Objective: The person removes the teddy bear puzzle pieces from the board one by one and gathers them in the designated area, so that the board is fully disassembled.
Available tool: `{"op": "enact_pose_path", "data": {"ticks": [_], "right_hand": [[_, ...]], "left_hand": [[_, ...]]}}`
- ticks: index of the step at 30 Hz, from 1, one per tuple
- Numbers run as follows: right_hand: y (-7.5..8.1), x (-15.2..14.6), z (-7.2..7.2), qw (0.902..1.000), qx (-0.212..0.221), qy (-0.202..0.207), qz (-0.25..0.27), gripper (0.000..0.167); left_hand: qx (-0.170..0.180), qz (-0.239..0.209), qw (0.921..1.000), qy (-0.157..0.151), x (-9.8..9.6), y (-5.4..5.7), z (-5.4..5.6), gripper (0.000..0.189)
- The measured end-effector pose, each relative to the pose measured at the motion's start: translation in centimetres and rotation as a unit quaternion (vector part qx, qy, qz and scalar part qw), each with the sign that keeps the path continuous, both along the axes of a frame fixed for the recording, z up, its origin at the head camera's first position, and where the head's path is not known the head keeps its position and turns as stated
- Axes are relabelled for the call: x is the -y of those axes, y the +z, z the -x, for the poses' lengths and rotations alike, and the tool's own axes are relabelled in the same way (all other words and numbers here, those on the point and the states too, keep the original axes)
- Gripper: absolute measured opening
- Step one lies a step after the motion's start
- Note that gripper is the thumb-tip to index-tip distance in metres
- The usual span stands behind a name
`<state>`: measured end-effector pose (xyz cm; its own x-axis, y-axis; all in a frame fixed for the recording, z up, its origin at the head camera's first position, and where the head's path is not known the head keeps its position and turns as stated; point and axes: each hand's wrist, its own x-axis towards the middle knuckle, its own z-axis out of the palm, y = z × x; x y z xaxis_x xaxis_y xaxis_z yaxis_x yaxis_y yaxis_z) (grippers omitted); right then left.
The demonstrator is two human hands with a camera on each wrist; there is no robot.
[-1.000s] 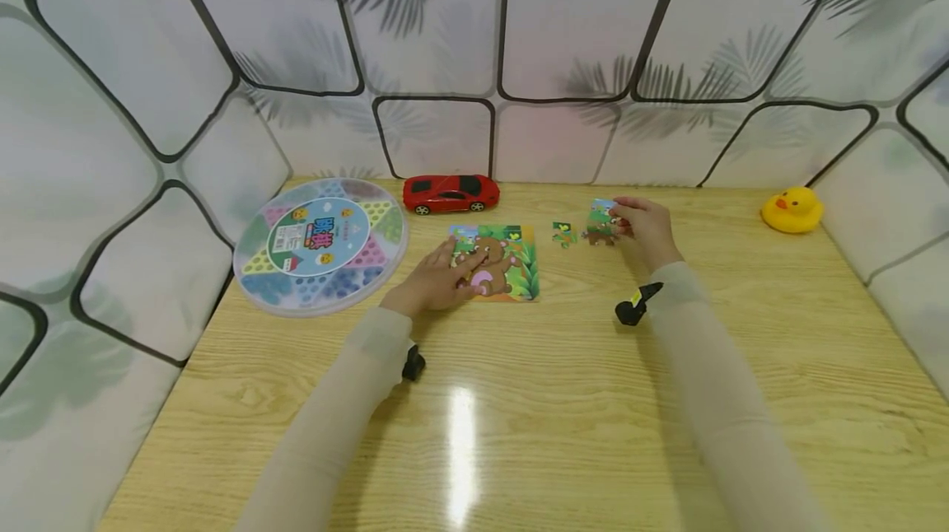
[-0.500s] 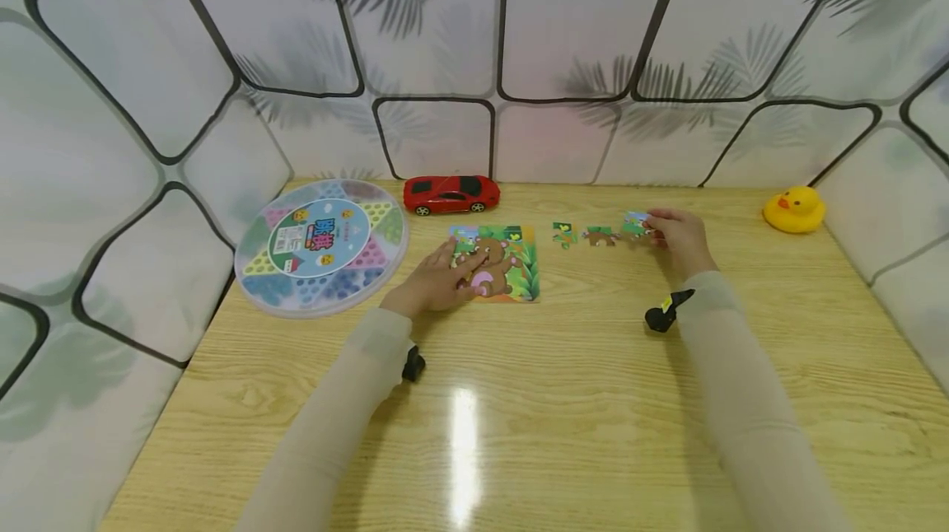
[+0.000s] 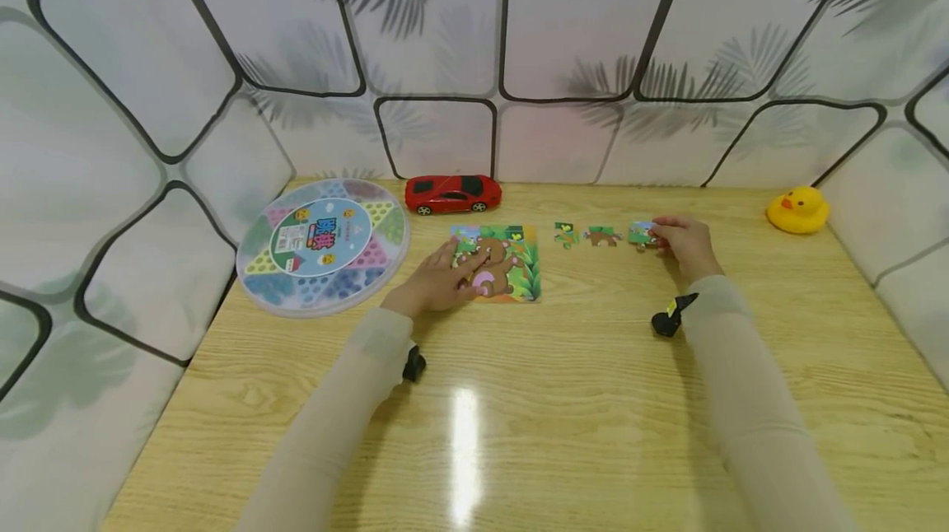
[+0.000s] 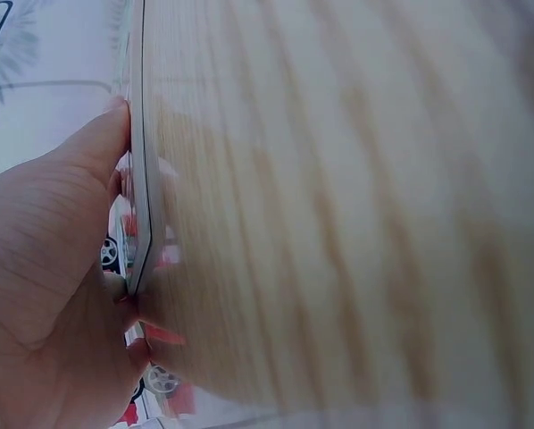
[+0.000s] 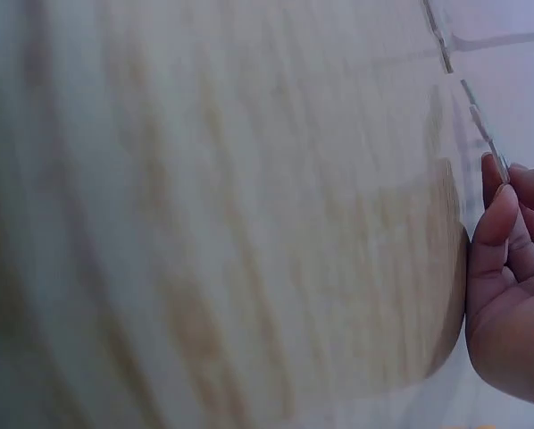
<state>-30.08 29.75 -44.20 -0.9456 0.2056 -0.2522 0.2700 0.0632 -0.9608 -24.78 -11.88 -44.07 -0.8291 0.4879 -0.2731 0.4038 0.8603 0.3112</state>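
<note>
A bear jigsaw puzzle board (image 3: pixel 522 273) lies on the wooden table, its left part covered by my left hand (image 3: pixel 437 278), which rests on it with fingers extended. In the left wrist view the thumb of the left hand (image 4: pixel 48 241) lies along the board's edge (image 4: pixel 144 179). My right hand (image 3: pixel 689 248) pinches a puzzle piece (image 3: pixel 642 234) with blue and green print, low over the table. Between board and right hand lie two loose pieces: a green one (image 3: pixel 566 234) and a brown one (image 3: pixel 602 235). The right wrist view shows the held piece (image 5: pixel 497 161) edge-on at the fingertips.
Behind the board stands a red toy car (image 3: pixel 453 194). A round Chinese checkers board (image 3: pixel 322 248) in clear wrap lies at the left. At the far right sits a yellow rubber duck (image 3: pixel 797 211). Patterned cloth walls (image 3: pixel 437 137) border the table's back and sides.
My right hand has moved right with the blue-green puzzle piece, away from the brown piece, and come lower. The brown piece now shows in full. My left hand has stayed on the board.
</note>
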Motion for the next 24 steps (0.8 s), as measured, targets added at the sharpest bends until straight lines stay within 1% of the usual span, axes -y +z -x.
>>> {"op": "enact_pose_path", "data": {"ticks": [6, 9, 13, 16, 20, 24], "right_hand": [[-0.2, 0.22, 0.05, 0.9985, -0.003, 0.001, -0.054, 0.013], [-0.23, 0.31, 0.06, 0.9978, 0.004, -0.008, -0.065, 0.015], [-0.16, 0.38, 0.07, 0.9974, 0.014, -0.024, -0.066, 0.025], [-0.13, 0.36, 0.04, 0.9972, 0.022, -0.029, -0.066, 0.029], [-0.13, 0.33, -0.05, 0.9981, 0.025, -0.031, -0.048, 0.023], [-0.1, 0.32, -0.25, 0.999, 0.014, -0.027, -0.031, 0.021]], "left_hand": [[-0.01, -0.003, 0.9999, -0.007, -0.01, 0.05, -0.01, 0.068], [-0.016, -0.005, 0.9998, -0.01, -0.02, 0.08, -0.02, 0.067], [-0.026, -0.005, 0.9995, -0.016, 0.06, 0.15, -0.07, 0.067], [-0.027, -0.005, 0.9995, -0.016, 0.09, 0.23, -0.06, 0.066], [-0.021, -0.004, 0.9997, -0.014, 0.08, 0.32, -0.03, 0.066], [-0.013, -0.003, 0.9999, -0.011, 0.03, 0.22, -0.02, 0.067]]}}
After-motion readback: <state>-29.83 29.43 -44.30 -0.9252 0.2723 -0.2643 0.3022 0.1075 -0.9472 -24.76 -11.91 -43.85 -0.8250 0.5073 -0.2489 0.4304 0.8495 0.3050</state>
